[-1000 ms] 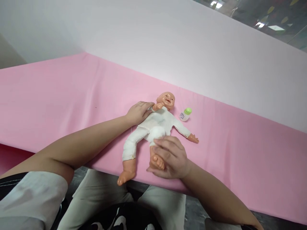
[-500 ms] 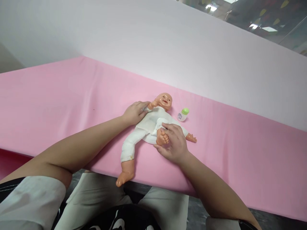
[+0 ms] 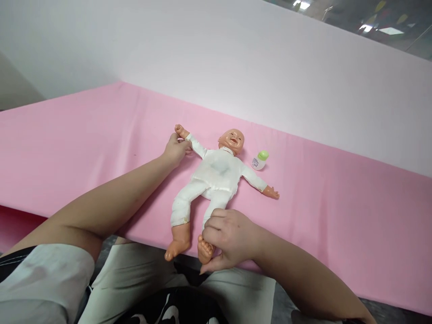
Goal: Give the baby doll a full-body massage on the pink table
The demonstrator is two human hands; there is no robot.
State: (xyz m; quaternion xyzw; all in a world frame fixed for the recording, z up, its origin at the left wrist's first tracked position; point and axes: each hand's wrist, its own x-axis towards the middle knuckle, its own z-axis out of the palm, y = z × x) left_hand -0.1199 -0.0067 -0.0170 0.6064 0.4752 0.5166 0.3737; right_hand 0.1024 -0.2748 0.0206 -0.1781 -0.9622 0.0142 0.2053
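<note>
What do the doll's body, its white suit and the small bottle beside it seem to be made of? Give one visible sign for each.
Doll: probably moulded plastic or vinyl; smooth, slightly glossy head and feet.
White suit: soft woven or knit cloth; matt, creased, frayed at the hem.
Small bottle: likely plastic; pale body with printed label, glossy green cap.

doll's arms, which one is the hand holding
The arm raised up beside the head, picture-left: the left hand grips it near the wrist. The other arm lies stretched out on the pink cloth, untouched.
</note>
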